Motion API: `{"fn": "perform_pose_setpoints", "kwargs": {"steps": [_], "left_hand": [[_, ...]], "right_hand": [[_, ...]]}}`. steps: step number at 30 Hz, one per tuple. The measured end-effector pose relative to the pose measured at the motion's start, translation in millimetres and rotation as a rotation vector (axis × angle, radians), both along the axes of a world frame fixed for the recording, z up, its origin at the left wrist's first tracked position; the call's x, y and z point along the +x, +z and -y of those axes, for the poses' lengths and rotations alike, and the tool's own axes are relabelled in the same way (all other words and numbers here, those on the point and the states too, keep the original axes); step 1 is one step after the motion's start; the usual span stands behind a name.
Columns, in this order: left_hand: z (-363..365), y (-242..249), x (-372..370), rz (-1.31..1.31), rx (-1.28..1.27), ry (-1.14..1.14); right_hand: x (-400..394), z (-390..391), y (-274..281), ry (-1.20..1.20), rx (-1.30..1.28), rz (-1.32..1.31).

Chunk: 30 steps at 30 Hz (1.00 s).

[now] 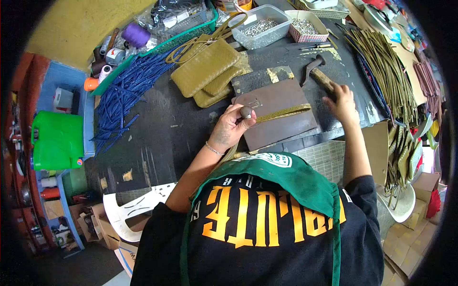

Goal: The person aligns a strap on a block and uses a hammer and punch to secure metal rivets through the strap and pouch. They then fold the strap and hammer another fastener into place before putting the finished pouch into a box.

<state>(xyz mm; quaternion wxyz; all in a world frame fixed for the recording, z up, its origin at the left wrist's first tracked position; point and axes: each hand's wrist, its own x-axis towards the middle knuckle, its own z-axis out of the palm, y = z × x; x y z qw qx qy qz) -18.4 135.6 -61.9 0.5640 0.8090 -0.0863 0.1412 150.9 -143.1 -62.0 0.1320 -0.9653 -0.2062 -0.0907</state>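
My left hand (229,127) is closed around an upright metal punch-like tool, its round top (245,112) facing me. Under it lies an olive woven strap (286,111), stretched across a brown flat pad (279,135). The strap's left end is hidden by my fingers. To the right, my right hand (342,106) has its fingers around the end of the wooden handle of a hammer (322,78). The hammer's metal head points away from me, beyond the pad's upper right corner. Olive woven pouches (205,69) with cord loops lie stacked to the left of the pad.
Blue strips (126,90) are heaped at the left, beside a green basket (191,35). Metal pieces fill a clear container (262,40) and a checkered one (309,37) at the back. Olive strips (386,66) lie at the right. A green jerrycan (57,140) stands far left.
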Motion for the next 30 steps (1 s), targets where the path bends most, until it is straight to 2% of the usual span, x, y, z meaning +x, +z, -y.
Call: {"fn": "perform_pose_setpoints", "kwargs": {"steps": [5, 9, 12, 14, 15, 17, 18, 20, 21, 23, 26, 30], "left_hand": [[1.5, 5.4, -0.3, 0.023, 0.090, 0.060], [3.7, 11.8, -0.8, 0.041, 0.126, 0.062], [3.6, 8.0, -2.0, 0.043, 0.108, 0.071], [4.5, 7.7, -1.9, 0.054, 0.109, 0.090], [4.5, 7.7, -2.3, 0.065, 0.119, 0.088], [5.7, 6.7, -3.1, 0.076, 0.133, 0.106], [6.0, 6.6, -3.5, 0.097, 0.153, 0.116], [7.2, 7.9, -4.1, 0.084, 0.151, 0.118], [7.5, 8.5, -3.8, 0.078, 0.150, 0.124], [3.8, 4.3, -2.2, 0.111, 0.193, 0.078], [4.8, 4.8, -0.1, 0.163, 0.224, 0.051], [7.5, 8.1, -1.3, 0.194, 0.201, 0.061]], "right_hand": [[17.0, -4.9, -19.4, -0.017, -0.133, 0.045], [28.7, -16.2, -15.7, 0.000, -0.263, -0.033], [28.8, -19.4, -9.0, 0.056, -0.185, 0.083], [14.2, -28.1, 29.0, -0.183, 0.460, -0.453], [-2.4, -30.8, 50.7, -0.103, 0.721, -0.539], [-35.3, -37.6, 85.8, 0.121, 0.773, -0.432], [-50.1, -40.5, 100.8, 0.117, 0.773, -0.437], [-77.3, -45.6, 127.0, 0.305, 0.631, -0.419], [-89.5, -48.7, 136.2, 0.293, 0.442, -0.397], [-109.4, -59.7, 144.2, 0.499, 0.336, -0.271], [-120.5, -68.6, 135.9, 0.633, 0.185, -0.265], [-121.4, -73.9, 125.6, 0.643, 0.202, -0.268]]}}
